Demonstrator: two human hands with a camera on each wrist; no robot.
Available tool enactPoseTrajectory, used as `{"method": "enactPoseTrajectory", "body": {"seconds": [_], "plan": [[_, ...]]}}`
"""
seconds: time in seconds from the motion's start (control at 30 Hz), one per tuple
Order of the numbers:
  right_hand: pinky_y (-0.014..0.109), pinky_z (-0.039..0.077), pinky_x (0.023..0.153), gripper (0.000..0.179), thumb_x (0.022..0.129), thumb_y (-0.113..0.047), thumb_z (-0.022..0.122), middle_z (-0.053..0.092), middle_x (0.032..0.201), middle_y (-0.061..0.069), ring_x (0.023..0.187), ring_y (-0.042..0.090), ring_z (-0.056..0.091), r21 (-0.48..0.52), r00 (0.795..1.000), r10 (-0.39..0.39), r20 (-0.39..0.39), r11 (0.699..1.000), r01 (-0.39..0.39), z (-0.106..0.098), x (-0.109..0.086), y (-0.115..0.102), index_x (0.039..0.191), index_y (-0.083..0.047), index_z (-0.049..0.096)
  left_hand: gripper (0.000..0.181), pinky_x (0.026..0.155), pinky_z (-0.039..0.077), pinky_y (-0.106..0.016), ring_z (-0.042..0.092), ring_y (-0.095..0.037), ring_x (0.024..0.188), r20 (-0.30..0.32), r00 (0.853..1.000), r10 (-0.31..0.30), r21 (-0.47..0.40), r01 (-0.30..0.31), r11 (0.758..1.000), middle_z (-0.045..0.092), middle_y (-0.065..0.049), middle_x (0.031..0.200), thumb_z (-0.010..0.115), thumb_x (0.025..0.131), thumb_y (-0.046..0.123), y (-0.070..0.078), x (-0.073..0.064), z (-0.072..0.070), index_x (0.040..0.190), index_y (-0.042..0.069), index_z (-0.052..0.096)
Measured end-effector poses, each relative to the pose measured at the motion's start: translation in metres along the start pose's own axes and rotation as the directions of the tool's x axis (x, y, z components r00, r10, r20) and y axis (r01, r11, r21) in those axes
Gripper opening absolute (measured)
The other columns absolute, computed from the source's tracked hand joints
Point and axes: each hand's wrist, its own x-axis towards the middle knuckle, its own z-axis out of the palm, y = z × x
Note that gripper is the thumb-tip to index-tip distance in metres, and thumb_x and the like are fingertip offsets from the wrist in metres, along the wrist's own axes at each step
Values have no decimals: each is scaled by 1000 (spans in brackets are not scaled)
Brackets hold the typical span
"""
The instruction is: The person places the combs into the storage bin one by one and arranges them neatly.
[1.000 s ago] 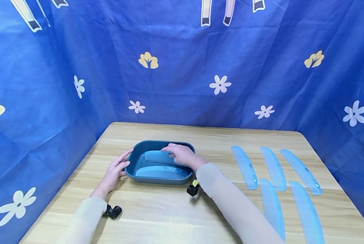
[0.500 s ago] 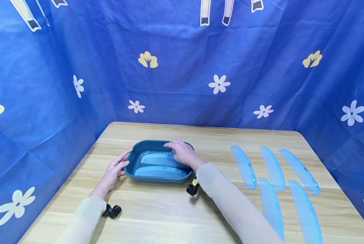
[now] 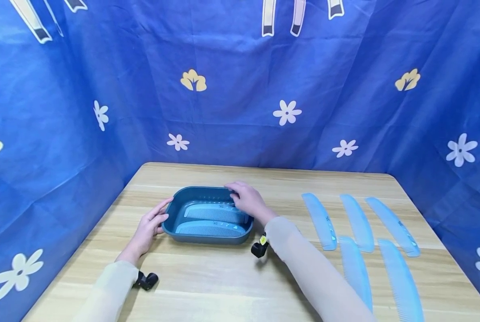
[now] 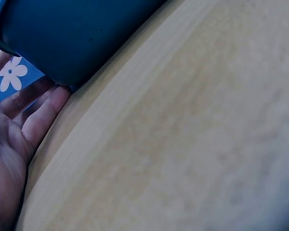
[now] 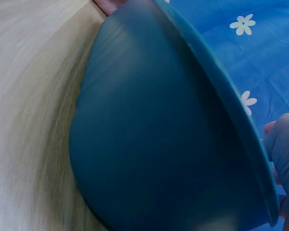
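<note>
A dark blue plastic basin sits left of the table's middle. Two light blue combs lie flat inside it, a front comb and a back comb, teeth toward the near side. My left hand rests against the basin's left end, fingers extended; in the left wrist view fingertips of that hand meet the lower wall. My right hand is over the basin's back right corner, fingers loosely bent, holding no comb. The right wrist view has this hand right at the rim.
Several more light blue combs lie spread on the right of the wooden table, among them an upright-lying comb nearest the basin and a comb at the front. A blue patterned cloth hangs around the back and sides.
My right hand has let go of the back comb, which now lies flat in the basin, and has shifted right toward the rim. The left hand stays at the basin's left end.
</note>
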Motion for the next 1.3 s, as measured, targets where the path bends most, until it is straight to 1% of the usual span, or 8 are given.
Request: {"method": "enactPoseTrajectory", "body": {"seconds": [0.3,0.4,0.53,0.67,0.83,0.97,1.1,1.3], "plan": [[30,49,81,33,92,-10,57,61,111,-2,95,13,57,81,994,18,-105,997,-10,-11,-4,2,124,-14,60,48,70,55,-31,62,-14,92,5,1000,5,-20,-4,1000,35,-27,130,44,98,15,2,0,-1,144,10,34],[29,49,79,32,92,-10,57,61,111,-1,95,13,59,77,990,29,-135,997,-19,-16,-6,1,123,-14,61,48,70,55,-30,61,-14,94,6,1000,6,-10,-6,1000,36,-26,129,45,98,16,1,1,-1,144,11,34],[28,50,75,32,91,-10,58,60,113,-1,94,13,59,71,983,61,-174,996,-49,-22,-11,5,122,-15,61,48,71,55,-31,60,-14,95,15,1000,3,-2,-3,1000,37,-27,129,44,98,16,1,1,-1,145,11,33],[29,50,76,32,90,-10,59,60,112,0,94,13,59,102,973,82,-218,993,-61,-27,-16,9,122,-14,62,47,71,55,-30,60,-14,96,20,1000,-4,6,4,1000,35,-28,130,41,99,12,5,0,0,145,9,31],[27,50,73,31,89,-6,59,61,109,2,92,13,58,154,964,98,-248,986,-61,-33,-22,13,120,-12,63,47,72,54,-30,60,-15,95,23,1000,-8,11,7,1000,34,-31,130,39,99,8,10,0,3,145,6,29],[26,50,72,32,89,-4,60,61,108,4,92,14,58,185,959,104,-264,981,-55,-35,-28,16,120,-10,63,47,72,54,-30,60,-15,95,28,1000,-6,12,6,1000,33,-32,131,39,99,8,12,-2,4,145,6,29],[25,50,73,32,89,-4,59,61,108,5,93,15,58,198,957,106,-272,979,-52,-39,-33,18,120,-9,62,47,70,55,-30,61,-14,93,22,1000,-5,3,4,1000,32,-31,132,40,99,9,9,0,3,145,8,30],[27,51,71,31,87,-2,60,61,106,8,91,18,58,194,949,83,-305,981,-23,-43,-41,23,118,-5,62,47,69,55,-30,61,-14,93,13,1000,2,-3,-2,1000,34,-30,130,43,99,14,2,1,1,145,12,33]]}}
